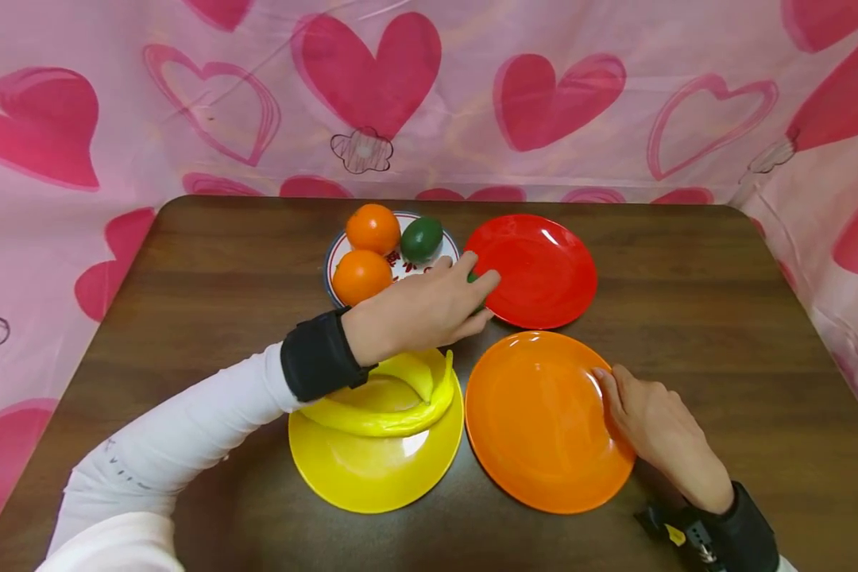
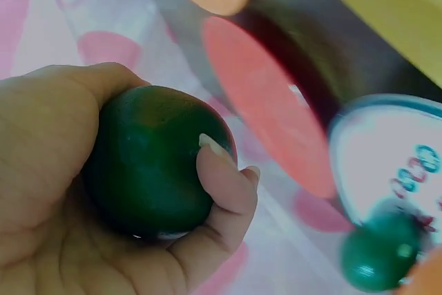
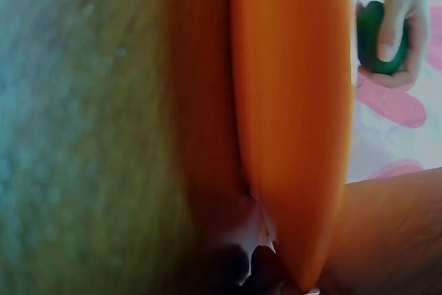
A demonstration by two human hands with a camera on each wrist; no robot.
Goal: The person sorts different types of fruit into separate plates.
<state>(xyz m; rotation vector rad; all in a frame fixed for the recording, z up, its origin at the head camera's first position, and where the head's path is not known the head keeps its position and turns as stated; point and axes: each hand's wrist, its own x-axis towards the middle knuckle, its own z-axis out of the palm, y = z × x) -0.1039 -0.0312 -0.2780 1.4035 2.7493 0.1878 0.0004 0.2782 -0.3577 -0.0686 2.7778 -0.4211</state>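
Note:
My left hand (image 1: 425, 306) reaches over the gap between the patterned white plate (image 1: 338, 254) and the red plate (image 1: 536, 270). Its thumb and fingers curl round a dark green avocado-like fruit (image 2: 155, 164), mostly hidden by the hand in the head view. A second green fruit (image 1: 422, 240) lies on the patterned plate beside two oranges (image 1: 373, 229). At the right, my right hand (image 1: 661, 421) grips the rim of the orange plate (image 1: 543, 429), thumb on top and the other fingers hidden beneath. Nothing lies on the orange or red plate.
A yellow plate (image 1: 372, 477) stands left of the orange plate, with yellow bananas (image 1: 393, 419) on it, partly under my left forearm. All the plates are close together on the brown wooden table (image 1: 701, 302). A pink heart-patterned cloth (image 1: 465, 151) hangs behind the table.

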